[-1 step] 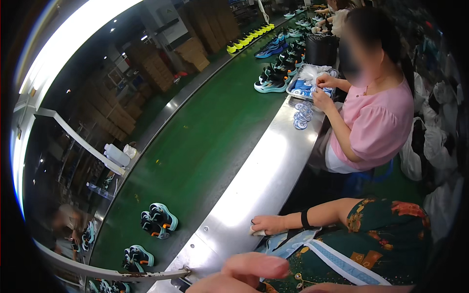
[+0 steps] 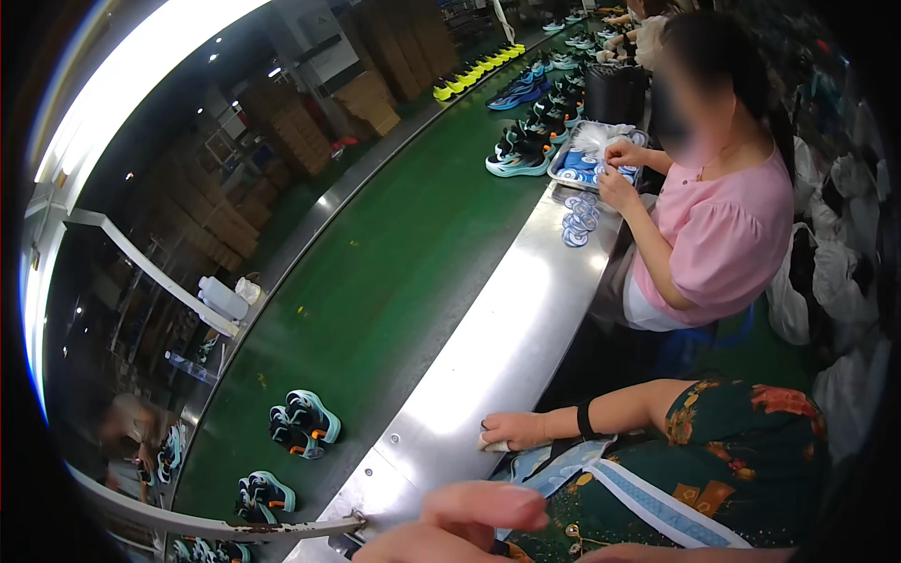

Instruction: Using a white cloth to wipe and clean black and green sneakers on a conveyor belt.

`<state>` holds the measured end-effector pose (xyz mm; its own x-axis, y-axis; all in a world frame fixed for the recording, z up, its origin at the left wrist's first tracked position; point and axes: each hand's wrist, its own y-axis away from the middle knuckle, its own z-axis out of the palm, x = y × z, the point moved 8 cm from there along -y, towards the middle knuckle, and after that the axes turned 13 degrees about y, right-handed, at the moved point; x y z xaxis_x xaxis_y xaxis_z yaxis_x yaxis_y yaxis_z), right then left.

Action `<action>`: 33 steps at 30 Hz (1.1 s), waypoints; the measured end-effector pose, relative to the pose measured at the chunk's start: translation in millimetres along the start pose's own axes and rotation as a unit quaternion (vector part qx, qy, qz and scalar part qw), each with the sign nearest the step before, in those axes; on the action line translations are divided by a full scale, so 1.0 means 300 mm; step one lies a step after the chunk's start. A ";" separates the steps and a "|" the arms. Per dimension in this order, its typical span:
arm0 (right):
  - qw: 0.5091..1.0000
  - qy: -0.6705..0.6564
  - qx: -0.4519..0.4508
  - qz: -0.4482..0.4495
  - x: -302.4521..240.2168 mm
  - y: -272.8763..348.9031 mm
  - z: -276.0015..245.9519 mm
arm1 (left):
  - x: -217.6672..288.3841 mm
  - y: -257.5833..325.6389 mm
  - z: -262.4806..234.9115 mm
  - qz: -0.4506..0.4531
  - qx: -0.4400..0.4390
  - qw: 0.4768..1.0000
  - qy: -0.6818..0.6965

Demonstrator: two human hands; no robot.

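Nothing has shifted since the earlier frame, which was taken at the same instant; hands, shoes and belt lie as they did. At the lower edge one of the wearer's own hands (image 2: 469,525) pokes into view, fingers held together and stretched toward the steel ledge (image 2: 488,357), gripping nothing; which hand it is I cannot tell, and the other stays out of sight. That polished, glaring ledge runs beside the green conveyor belt (image 2: 375,281), matte and faintly scuffed; on the belt, just left of the ledge near its close end, sit two pairs of small teal-and-black shoes (image 2: 302,424) with orange trim, soles thick and rounded. A neighbour in a dark floral top rests a hand (image 2: 514,430) flat on the ledge over a pale scrap, a black band on the wrist. Farther up the ledge a person in a pink blouse (image 2: 723,239) works both hands over a tray of blue-and-white insoles (image 2: 587,169); a short stack of round-ended insoles (image 2: 577,220) lies on the ledge beside her. Beyond the belt stand brown cardboard cartons (image 2: 371,98).
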<state>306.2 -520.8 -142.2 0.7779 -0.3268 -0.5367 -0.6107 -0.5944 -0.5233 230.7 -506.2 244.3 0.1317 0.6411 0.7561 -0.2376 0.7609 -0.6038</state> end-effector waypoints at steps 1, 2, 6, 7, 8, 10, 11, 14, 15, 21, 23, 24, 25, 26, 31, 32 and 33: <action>1.000 -0.002 0.001 0.003 0.006 -0.001 0.000 | -0.020 -0.002 -0.002 -0.002 0.001 1.000 0.003; 1.000 -0.004 0.006 -0.005 0.008 -0.005 -0.005 | -0.012 -0.010 0.001 0.071 -0.008 0.996 -0.048; 1.000 -0.009 0.000 0.001 0.015 -0.013 -0.021 | -0.029 0.085 -0.126 0.161 0.171 0.934 -0.269; 1.000 -0.002 0.004 0.020 0.033 0.010 -0.039 | -0.084 0.068 -0.212 0.045 0.192 0.912 -0.360; 1.000 0.006 0.008 0.022 0.036 0.012 -0.036 | -0.102 0.072 -0.293 -0.067 0.213 0.860 -0.458; 1.000 -0.001 -0.005 0.022 0.029 0.018 -0.014 | -0.245 0.305 -0.522 -0.222 0.225 0.679 -0.662; 1.000 -0.025 0.013 -0.008 -0.006 0.001 -0.016 | -0.273 0.507 -0.621 -0.274 0.258 0.641 -0.669; 1.000 -0.001 0.001 -0.016 -0.021 -0.004 0.016 | -0.322 1.038 -0.794 -0.349 0.379 0.590 -0.623; 1.000 0.003 0.003 -0.012 -0.023 0.001 0.008 | -0.358 1.140 -0.809 -0.385 0.395 0.542 -0.634; 0.999 0.028 -0.002 0.024 -0.014 0.031 -0.011 | -0.691 1.180 -0.592 -0.350 0.393 0.493 -0.692; 0.999 0.011 0.005 0.034 -0.016 0.022 -0.019 | -0.707 1.079 -0.489 -0.361 0.396 0.478 -0.696; 0.999 0.013 0.001 0.031 -0.026 0.015 -0.031 | -0.719 1.048 -0.451 -0.344 0.379 0.468 -0.721; 1.000 -0.001 0.003 0.030 -0.037 0.007 -0.046 | -0.723 1.020 -0.430 -0.326 0.362 0.458 -0.744; 0.999 -0.017 0.008 0.032 -0.050 0.005 -0.054 | -0.720 1.017 -0.421 -0.326 0.364 0.458 -0.742; 0.997 -0.013 -0.020 0.072 -0.037 -0.003 -0.039 | -0.716 1.000 -0.404 -0.312 0.367 0.434 -0.761; 0.995 -0.020 -0.030 0.092 -0.031 -0.002 -0.032 | -0.720 1.003 -0.401 -0.312 0.371 0.433 -0.760; 0.995 -0.020 -0.035 0.089 -0.036 -0.003 -0.029 | -0.721 1.006 -0.398 -0.311 0.375 0.419 -0.766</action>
<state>299.8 -523.2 -130.1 0.6506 -0.4038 -0.6432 -0.7261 -0.5788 -0.3711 245.6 -403.4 -131.6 -0.2433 -0.9122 0.3297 -0.9276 0.1196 -0.3539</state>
